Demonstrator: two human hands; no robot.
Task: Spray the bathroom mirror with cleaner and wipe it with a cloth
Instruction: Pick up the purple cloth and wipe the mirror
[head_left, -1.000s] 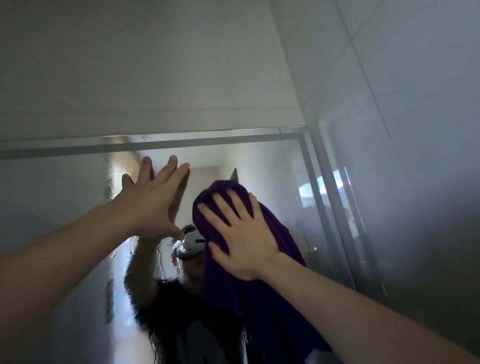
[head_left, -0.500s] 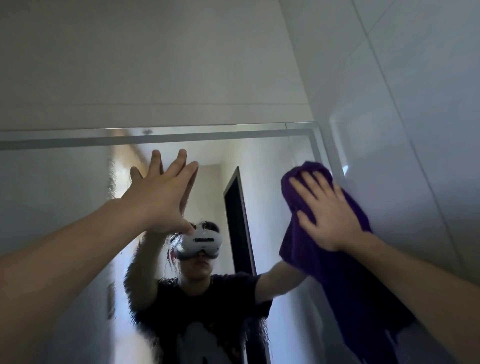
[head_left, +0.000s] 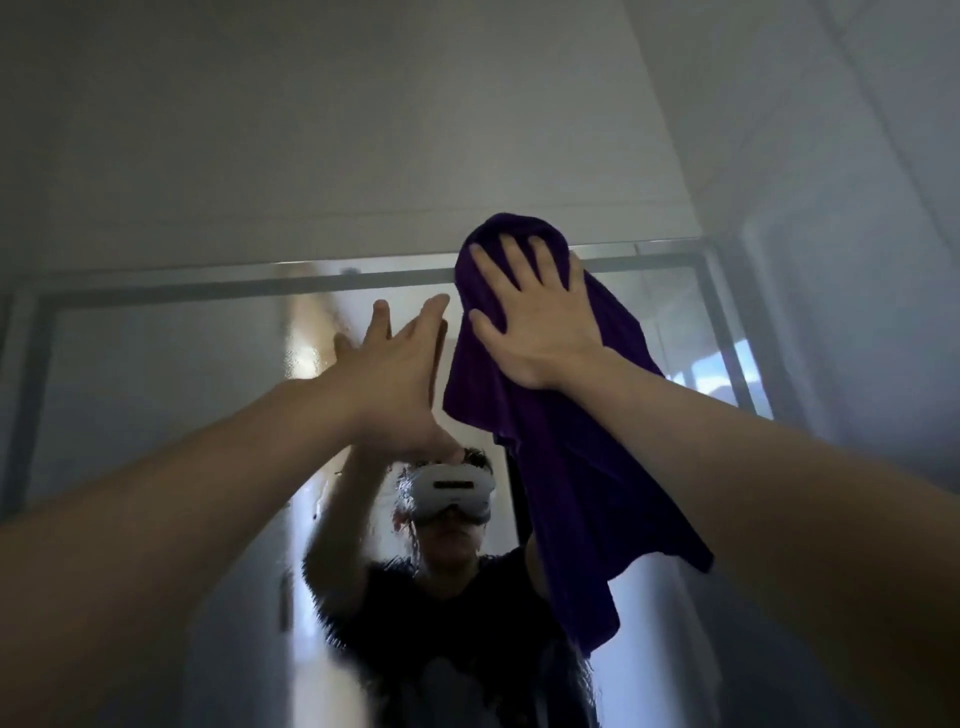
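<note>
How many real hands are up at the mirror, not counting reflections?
2. The left hand is spread against the mirror; the right hand presses the purple cloth at the mirror's top edge.

- The left hand (head_left: 395, 374), at the centre of the frame, is raised with straight fingers held close together, palm facing away.
- The right hand (head_left: 530, 317), just right of it and higher, lies flat with its fingers spread.
- The bare left forearm (head_left: 182, 519) and right forearm (head_left: 753, 467) rise from the lower corners.
</note>
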